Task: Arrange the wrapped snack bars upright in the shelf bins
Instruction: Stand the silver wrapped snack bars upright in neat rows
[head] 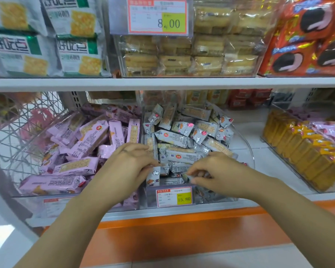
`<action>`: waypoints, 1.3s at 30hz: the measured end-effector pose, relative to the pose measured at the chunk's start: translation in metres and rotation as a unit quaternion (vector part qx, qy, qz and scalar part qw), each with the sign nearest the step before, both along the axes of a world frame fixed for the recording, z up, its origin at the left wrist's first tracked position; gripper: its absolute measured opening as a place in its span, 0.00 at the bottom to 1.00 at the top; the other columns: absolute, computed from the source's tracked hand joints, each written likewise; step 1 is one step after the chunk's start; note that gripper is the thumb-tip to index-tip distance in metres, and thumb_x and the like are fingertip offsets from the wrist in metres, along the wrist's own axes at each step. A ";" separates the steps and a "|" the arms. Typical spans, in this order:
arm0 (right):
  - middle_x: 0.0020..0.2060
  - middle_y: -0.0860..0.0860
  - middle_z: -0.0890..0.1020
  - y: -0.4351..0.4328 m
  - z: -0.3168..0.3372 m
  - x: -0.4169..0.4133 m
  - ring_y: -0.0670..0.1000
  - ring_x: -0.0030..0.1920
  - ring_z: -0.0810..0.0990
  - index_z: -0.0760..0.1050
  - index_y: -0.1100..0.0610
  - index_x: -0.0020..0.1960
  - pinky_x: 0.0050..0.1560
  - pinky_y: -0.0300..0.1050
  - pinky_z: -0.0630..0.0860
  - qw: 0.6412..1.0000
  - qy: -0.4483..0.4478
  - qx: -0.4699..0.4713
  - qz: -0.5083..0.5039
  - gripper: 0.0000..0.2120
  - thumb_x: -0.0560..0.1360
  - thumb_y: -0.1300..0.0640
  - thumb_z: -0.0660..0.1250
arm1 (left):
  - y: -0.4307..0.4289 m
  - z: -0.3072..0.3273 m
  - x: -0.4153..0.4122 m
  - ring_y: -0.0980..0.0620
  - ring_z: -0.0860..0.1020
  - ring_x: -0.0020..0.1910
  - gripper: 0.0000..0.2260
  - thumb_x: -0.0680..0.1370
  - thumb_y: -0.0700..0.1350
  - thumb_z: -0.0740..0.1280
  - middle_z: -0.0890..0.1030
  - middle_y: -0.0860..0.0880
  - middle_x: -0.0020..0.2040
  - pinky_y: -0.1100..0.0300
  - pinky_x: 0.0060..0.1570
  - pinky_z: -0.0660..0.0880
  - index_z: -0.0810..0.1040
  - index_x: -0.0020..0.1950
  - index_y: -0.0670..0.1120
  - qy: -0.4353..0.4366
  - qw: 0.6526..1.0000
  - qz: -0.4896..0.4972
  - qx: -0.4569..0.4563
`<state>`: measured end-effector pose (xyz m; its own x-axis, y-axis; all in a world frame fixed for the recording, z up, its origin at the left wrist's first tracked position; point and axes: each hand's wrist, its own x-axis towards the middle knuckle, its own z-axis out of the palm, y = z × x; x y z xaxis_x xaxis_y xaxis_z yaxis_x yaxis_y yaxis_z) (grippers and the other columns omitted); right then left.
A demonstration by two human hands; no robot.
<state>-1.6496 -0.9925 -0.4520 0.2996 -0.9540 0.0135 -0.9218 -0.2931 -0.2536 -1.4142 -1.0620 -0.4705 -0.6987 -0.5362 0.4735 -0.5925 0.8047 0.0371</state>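
Observation:
A clear plastic bin (246, 144) in the middle of the lower shelf holds a loose heap of grey-wrapped snack bars (174, 139). At its front, one grey bar (153, 176) stands upright, and my left hand (128, 165) pinches its top end. My right hand (217, 171) reaches into the front of the same bin, its curled fingers pinching another grey bar (190, 176) that lies low and mostly hidden. To the left, a second clear bin (17, 190) holds pink-wrapped bars (75, 167) lying in disorder.
A price tag reading 15.80 (174, 196) hangs on the grey bin's front. Yellow-wrapped bars (302, 149) stand in rows in a bin at the right. A wire basket (21, 120) sits at the left. The upper shelf (162, 83) carries cracker packs, with an orange ledge (182, 233) below.

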 end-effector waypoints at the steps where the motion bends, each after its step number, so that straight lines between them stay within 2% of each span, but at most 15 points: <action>1: 0.49 0.43 0.82 0.000 0.000 -0.002 0.41 0.48 0.74 0.78 0.47 0.59 0.50 0.34 0.69 1.000 0.016 0.015 0.001 0.14 0.76 0.45 0.65 | 0.000 -0.001 0.001 0.48 0.80 0.52 0.08 0.69 0.45 0.67 0.80 0.57 0.35 0.51 0.59 0.67 0.84 0.45 0.50 0.001 1.000 0.002 -0.008; 3: 0.49 0.43 0.81 0.000 -0.002 -0.009 0.41 0.46 0.74 0.78 0.48 0.58 0.47 0.34 0.66 0.998 0.057 0.021 0.007 0.17 0.73 0.41 0.66 | 0.000 -0.003 0.002 0.48 0.80 0.53 0.10 0.70 0.46 0.66 0.79 0.57 0.34 0.52 0.60 0.67 0.84 0.47 0.51 -0.006 1.000 0.005 -0.022; 6: 0.52 0.42 0.81 0.000 -0.004 -0.022 0.44 0.53 0.74 0.78 0.47 0.57 0.59 0.43 0.68 0.996 0.088 -0.012 -0.011 0.23 0.69 0.34 0.65 | 0.001 -0.003 0.001 0.48 0.78 0.53 0.13 0.70 0.46 0.63 0.78 0.55 0.35 0.52 0.59 0.69 0.84 0.50 0.53 -0.028 0.999 0.006 -0.031; 8: 0.57 0.39 0.78 0.001 -0.003 -0.027 0.43 0.60 0.70 0.75 0.43 0.62 0.64 0.45 0.65 0.996 0.084 -0.006 -0.031 0.30 0.65 0.29 0.62 | 0.001 -0.004 -0.001 0.47 0.77 0.53 0.13 0.70 0.47 0.62 0.79 0.54 0.36 0.49 0.56 0.72 0.84 0.49 0.55 -0.052 0.998 0.008 -0.030; 12: 0.59 0.36 0.75 0.000 -0.002 -0.031 0.42 0.61 0.66 0.73 0.41 0.64 0.63 0.43 0.65 0.997 0.059 -0.004 -0.047 0.39 0.58 0.25 0.56 | 0.001 -0.004 -0.003 0.45 0.78 0.55 0.12 0.72 0.49 0.61 0.81 0.55 0.39 0.47 0.57 0.71 0.84 0.47 0.56 -0.066 0.997 0.012 -0.035; 15: 0.54 0.36 0.75 0.003 -0.001 -0.031 0.41 0.57 0.68 0.76 0.41 0.60 0.60 0.40 0.67 0.998 0.013 -0.006 -0.057 0.32 0.61 0.28 0.60 | 0.000 -0.008 0.001 0.45 0.77 0.60 0.14 0.73 0.52 0.59 0.80 0.59 0.39 0.47 0.60 0.66 0.83 0.50 0.55 -0.047 0.999 -0.001 -0.022; 19: 0.39 0.38 0.81 0.009 0.004 -0.024 0.38 0.40 0.76 0.83 0.48 0.49 0.45 0.28 0.68 0.989 -0.059 -0.118 -0.062 0.09 0.72 0.46 0.69 | -0.001 -0.013 0.006 0.49 0.71 0.65 0.09 0.72 0.48 0.66 0.71 0.67 0.39 0.48 0.65 0.64 0.83 0.50 0.53 0.024 0.999 -0.023 0.042; 21: 0.36 0.38 0.81 0.011 0.006 -0.010 0.36 0.38 0.76 0.83 0.50 0.47 0.43 0.26 0.67 0.983 -0.082 -0.152 -0.055 0.05 0.73 0.53 0.70 | -0.002 -0.014 0.005 0.53 0.69 0.65 0.05 0.73 0.45 0.67 0.70 0.70 0.40 0.51 0.64 0.64 0.82 0.47 0.51 0.048 0.996 -0.029 0.067; 24: 0.43 0.39 0.82 0.006 0.007 0.012 0.35 0.41 0.76 0.82 0.50 0.53 0.45 0.24 0.70 0.989 -0.115 -0.085 -0.039 0.08 0.75 0.55 0.67 | -0.001 -0.011 0.005 0.58 0.68 0.65 0.04 0.76 0.41 0.68 0.78 0.60 0.46 0.67 0.61 0.63 0.81 0.46 0.50 0.094 0.987 -0.008 0.130; 26: 0.49 0.43 0.83 -0.002 0.005 0.020 0.36 0.43 0.76 0.80 0.50 0.58 0.49 0.27 0.71 0.995 -0.087 -0.036 -0.031 0.11 0.76 0.56 0.66 | 0.002 -0.006 0.007 0.58 0.74 0.59 0.05 0.78 0.43 0.65 0.76 0.61 0.47 0.75 0.52 0.66 0.77 0.47 0.54 0.134 0.979 -0.006 0.155; 30: 0.51 0.47 0.83 -0.022 0.005 0.024 0.43 0.48 0.80 0.79 0.53 0.59 0.48 0.33 0.72 0.998 0.000 0.051 -0.021 0.13 0.75 0.60 0.67 | 0.006 -0.003 0.010 0.56 0.78 0.50 0.05 0.78 0.51 0.59 0.72 0.64 0.46 0.66 0.45 0.71 0.72 0.47 0.61 0.157 0.974 -0.018 0.165; 32: 0.50 0.49 0.84 -0.032 0.003 0.026 0.45 0.47 0.81 0.81 0.55 0.57 0.46 0.35 0.74 0.995 0.066 0.074 0.004 0.13 0.73 0.62 0.68 | 0.005 -0.005 0.010 0.54 0.78 0.49 0.07 0.78 0.53 0.56 0.73 0.61 0.46 0.62 0.46 0.72 0.73 0.50 0.59 0.139 0.978 -0.026 0.153; 35: 0.48 0.48 0.84 -0.044 0.000 0.029 0.46 0.47 0.81 0.82 0.54 0.54 0.45 0.37 0.74 0.989 0.124 0.072 0.019 0.11 0.72 0.60 0.69 | 0.002 -0.005 0.010 0.54 0.78 0.47 0.09 0.78 0.50 0.59 0.74 0.59 0.45 0.61 0.46 0.73 0.78 0.51 0.52 0.138 0.980 -0.022 0.144; 37: 0.43 0.48 0.83 -0.046 0.000 0.030 0.47 0.43 0.80 0.82 0.54 0.47 0.43 0.38 0.73 0.987 0.142 0.061 0.030 0.06 0.73 0.60 0.67 | 0.002 -0.005 0.010 0.56 0.77 0.46 0.10 0.77 0.49 0.60 0.76 0.55 0.46 0.63 0.46 0.71 0.79 0.51 0.49 0.143 0.979 -0.024 0.143; 39: 0.38 0.49 0.83 -0.045 -0.002 0.027 0.48 0.38 0.79 0.80 0.56 0.41 0.42 0.43 0.76 0.990 0.130 0.051 0.029 0.06 0.75 0.61 0.65 | 0.002 -0.004 0.010 0.57 0.76 0.47 0.13 0.78 0.50 0.58 0.77 0.54 0.46 0.64 0.46 0.71 0.80 0.51 0.47 0.139 0.981 -0.035 0.134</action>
<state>-1.6226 -1.0378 -0.4538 0.3352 -0.9272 -0.1673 -0.9420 -0.3330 -0.0422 -1.4047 -1.0595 -0.4742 -0.6033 -0.6224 0.4986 -0.4726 0.7826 0.4052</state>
